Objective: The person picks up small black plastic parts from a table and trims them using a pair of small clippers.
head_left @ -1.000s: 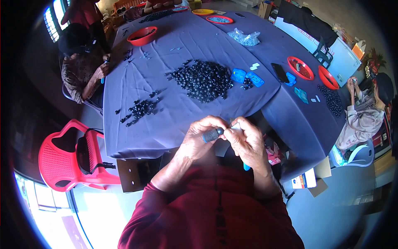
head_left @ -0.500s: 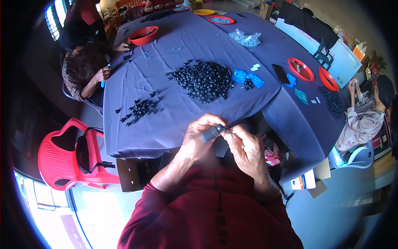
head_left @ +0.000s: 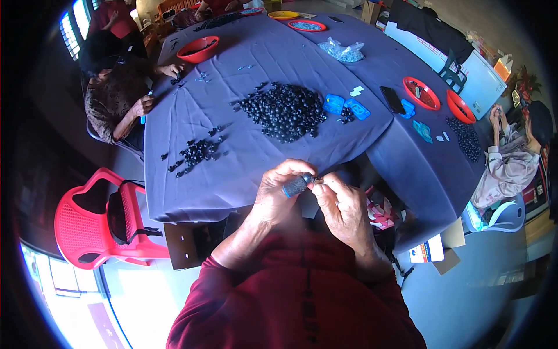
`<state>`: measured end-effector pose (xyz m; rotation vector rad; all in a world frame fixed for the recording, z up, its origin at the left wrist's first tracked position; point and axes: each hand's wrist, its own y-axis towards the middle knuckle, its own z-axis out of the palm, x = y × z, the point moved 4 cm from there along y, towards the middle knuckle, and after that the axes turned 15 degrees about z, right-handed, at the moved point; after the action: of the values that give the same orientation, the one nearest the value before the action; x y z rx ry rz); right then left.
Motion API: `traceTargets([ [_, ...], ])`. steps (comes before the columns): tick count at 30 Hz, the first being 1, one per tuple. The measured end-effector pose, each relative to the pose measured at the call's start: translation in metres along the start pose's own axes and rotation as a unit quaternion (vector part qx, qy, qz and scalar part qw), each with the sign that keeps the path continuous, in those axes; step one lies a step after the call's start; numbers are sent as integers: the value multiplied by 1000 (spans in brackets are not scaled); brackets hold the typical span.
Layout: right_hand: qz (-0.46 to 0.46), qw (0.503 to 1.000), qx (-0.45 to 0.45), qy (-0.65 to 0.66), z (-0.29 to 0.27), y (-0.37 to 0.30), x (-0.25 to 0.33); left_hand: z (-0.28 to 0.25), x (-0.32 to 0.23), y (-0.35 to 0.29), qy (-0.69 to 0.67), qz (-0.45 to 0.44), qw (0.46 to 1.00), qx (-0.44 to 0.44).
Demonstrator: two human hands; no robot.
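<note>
Two hands (head_left: 278,187) (head_left: 344,210) — fingertips pinched at small dark piece (head_left: 307,178)

Looks like an informal workroom, perhaps in a home — centred on a cloth-covered table (head_left: 232,186) with heaped small black pieces (head_left: 283,112) and red bowls (head_left: 200,56). Furnished with a pink plastic chair (head_left: 87,234) and slatted wooden seat (head_left: 174,6).
</note>
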<state>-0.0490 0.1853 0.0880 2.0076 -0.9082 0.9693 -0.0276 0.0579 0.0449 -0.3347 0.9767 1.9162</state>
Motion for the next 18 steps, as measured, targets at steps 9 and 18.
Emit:
traceTargets([
  [9, -8, 998, 47, 29, 14, -5, 9, -1, -1, -3, 22, -15, 1000, 2],
  [18, 19, 983, -24, 181, -13, -5, 7, 11, -4, 1, -202, -26, 977, 66],
])
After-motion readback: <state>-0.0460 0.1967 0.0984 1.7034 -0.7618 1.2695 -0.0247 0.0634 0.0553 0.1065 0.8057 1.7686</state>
